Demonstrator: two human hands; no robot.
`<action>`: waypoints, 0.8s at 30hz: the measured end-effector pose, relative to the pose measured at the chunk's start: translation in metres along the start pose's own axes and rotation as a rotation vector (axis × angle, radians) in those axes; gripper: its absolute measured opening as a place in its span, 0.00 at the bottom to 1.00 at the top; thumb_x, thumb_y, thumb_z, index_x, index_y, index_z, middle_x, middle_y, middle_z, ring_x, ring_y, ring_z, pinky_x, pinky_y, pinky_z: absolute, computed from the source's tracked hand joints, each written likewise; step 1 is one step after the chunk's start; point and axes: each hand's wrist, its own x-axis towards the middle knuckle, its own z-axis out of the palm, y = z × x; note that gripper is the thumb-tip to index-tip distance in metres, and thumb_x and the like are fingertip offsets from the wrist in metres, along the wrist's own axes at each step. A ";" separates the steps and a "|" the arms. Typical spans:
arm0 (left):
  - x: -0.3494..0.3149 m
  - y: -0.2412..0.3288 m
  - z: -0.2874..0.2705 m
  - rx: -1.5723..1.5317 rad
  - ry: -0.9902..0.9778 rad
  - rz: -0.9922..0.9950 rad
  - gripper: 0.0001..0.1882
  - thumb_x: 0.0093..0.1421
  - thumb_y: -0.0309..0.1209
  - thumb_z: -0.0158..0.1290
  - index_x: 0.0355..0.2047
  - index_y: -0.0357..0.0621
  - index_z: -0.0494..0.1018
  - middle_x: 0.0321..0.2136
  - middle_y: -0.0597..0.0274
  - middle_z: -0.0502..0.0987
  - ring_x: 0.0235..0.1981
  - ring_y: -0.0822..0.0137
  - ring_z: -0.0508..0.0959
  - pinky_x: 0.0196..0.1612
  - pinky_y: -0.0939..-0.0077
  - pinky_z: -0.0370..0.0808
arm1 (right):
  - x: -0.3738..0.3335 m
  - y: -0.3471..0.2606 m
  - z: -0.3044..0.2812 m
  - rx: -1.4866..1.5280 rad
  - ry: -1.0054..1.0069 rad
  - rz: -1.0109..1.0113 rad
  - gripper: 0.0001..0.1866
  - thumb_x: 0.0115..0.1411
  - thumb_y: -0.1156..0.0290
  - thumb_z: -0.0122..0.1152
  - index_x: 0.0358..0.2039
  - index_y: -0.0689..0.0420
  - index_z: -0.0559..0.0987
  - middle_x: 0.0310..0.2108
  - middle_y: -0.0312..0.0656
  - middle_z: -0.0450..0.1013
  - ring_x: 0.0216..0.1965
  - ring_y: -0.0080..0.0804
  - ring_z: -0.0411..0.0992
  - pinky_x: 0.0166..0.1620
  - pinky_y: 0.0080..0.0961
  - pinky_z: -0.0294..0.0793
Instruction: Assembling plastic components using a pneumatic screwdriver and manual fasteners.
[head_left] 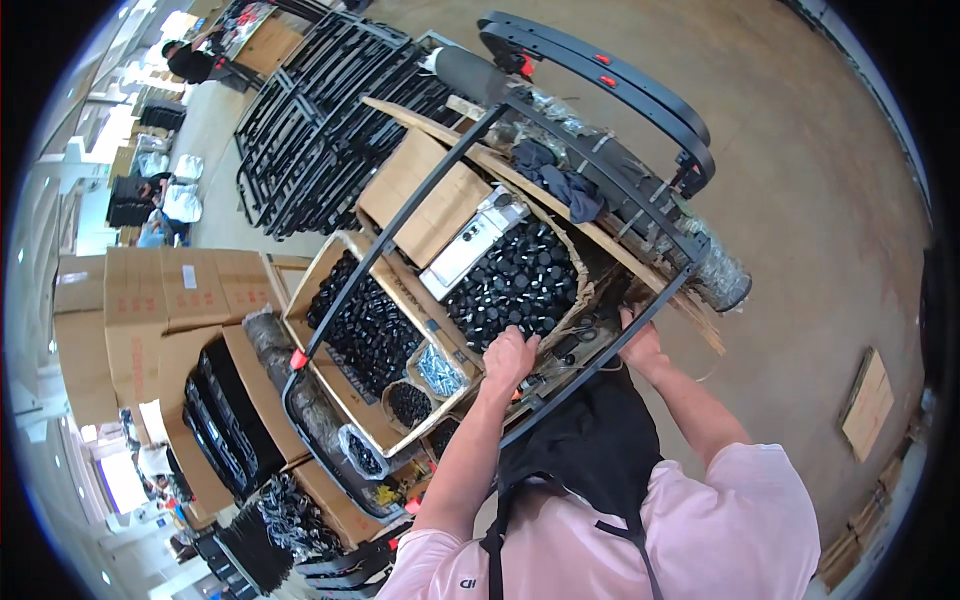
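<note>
The left hand [510,355] curls over the near bar of a black metal frame [470,150], fingers bent down around the tube, while the right hand [640,340] closes on the frame's near right corner, so both hands are clamped on it, well apart from each other. The frame slants up and away from the hands, lying across the cluttered surface [690,300]. Just beyond the left hand sits a cardboard box of black caps [515,280], with a grey metal part [470,240] resting at its far left edge. Left of that hand, a longer carton of black parts [365,325] holds small bags of screws [438,370]. Farther off, beyond both hands, stacked black frames [320,120] lie on the concrete floor [800,200], and two curved black bars [610,75] rest above the frame's far end.
</note>
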 end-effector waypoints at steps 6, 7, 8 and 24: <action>-0.013 -0.023 -0.037 -0.536 0.071 -0.002 0.20 0.63 0.36 0.67 0.45 0.34 0.73 0.33 0.54 0.83 0.35 0.65 0.84 0.39 0.69 0.81 | -0.071 -0.068 -0.145 0.062 -0.596 -0.215 0.15 0.63 0.65 0.63 0.47 0.57 0.82 0.50 0.56 0.77 0.51 0.56 0.78 0.52 0.47 0.79; -0.012 -0.027 -0.045 -0.636 0.048 0.005 0.19 0.64 0.33 0.66 0.46 0.34 0.72 0.34 0.57 0.82 0.35 0.68 0.82 0.38 0.72 0.80 | -0.076 -0.084 -0.161 0.223 -0.532 -0.323 0.13 0.63 0.65 0.62 0.45 0.56 0.82 0.44 0.53 0.78 0.47 0.55 0.78 0.50 0.47 0.80; -0.010 -0.028 -0.053 -0.735 0.023 0.015 0.19 0.64 0.31 0.66 0.47 0.35 0.72 0.34 0.59 0.81 0.35 0.72 0.80 0.37 0.75 0.79 | -0.076 -0.100 -0.167 0.384 -0.460 -0.427 0.11 0.63 0.65 0.62 0.43 0.56 0.82 0.37 0.50 0.79 0.42 0.54 0.79 0.48 0.46 0.80; 0.212 0.066 -0.191 -0.870 0.288 0.329 0.20 0.71 0.36 0.59 0.58 0.37 0.77 0.40 0.63 0.82 0.34 0.74 0.78 0.41 0.76 0.77 | 0.043 -0.150 -0.081 0.043 -0.101 -0.487 0.10 0.64 0.69 0.57 0.42 0.60 0.79 0.39 0.52 0.80 0.38 0.51 0.82 0.43 0.45 0.82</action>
